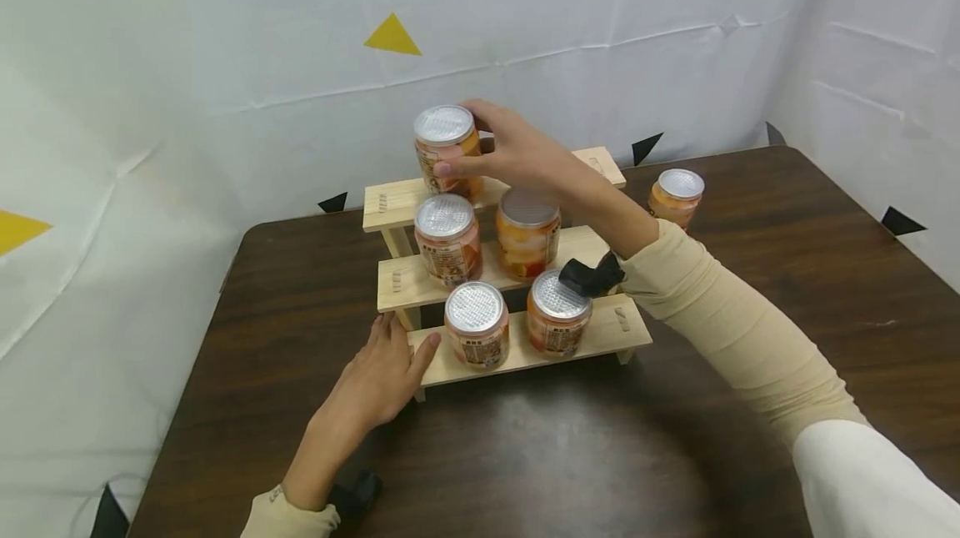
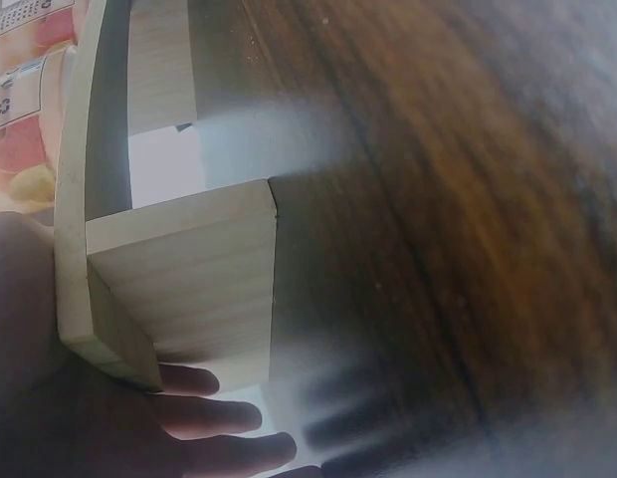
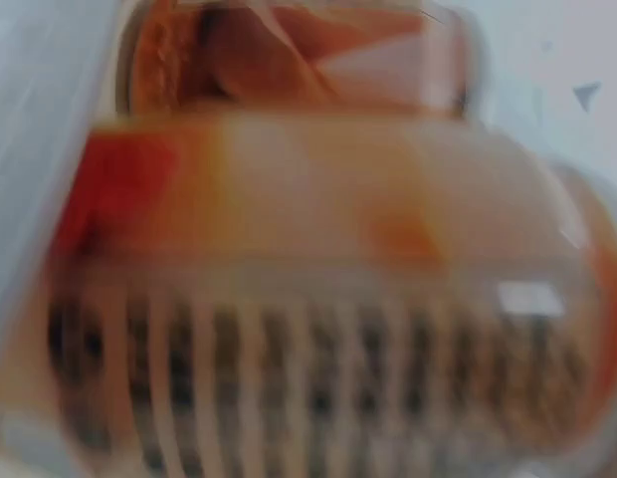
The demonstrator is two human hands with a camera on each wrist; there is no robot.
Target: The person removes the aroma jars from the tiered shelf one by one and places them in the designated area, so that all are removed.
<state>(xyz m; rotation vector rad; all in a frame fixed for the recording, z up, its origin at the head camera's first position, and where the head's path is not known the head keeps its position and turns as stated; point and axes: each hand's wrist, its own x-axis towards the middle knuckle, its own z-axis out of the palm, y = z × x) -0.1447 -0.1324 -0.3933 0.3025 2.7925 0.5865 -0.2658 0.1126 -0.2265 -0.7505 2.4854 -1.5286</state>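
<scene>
My right hand (image 1: 517, 146) grips a fruit jar (image 1: 444, 126) with a silver lid, thumb at its front and fingers around the far side. This jar stands at the left end of the top tier (image 1: 392, 198) of a wooden step rack. My left hand (image 1: 384, 379) rests against the left end of the bottom tier (image 1: 442, 369). In the left wrist view its straight fingers (image 2: 224, 416) extend beside the rack's leg (image 2: 194, 274). A blurred labelled jar (image 3: 318, 209) fills much of the right wrist view, with another jar (image 3: 308, 60) behind it.
Two jars stand on the middle tier (image 1: 390, 292), a left one (image 1: 447, 246) and a right one (image 1: 527, 242). The bottom tier bears two more, left (image 1: 477, 329) and right (image 1: 557, 321). Another jar (image 1: 677, 196) stands right of the rack on the dark table (image 1: 300, 296).
</scene>
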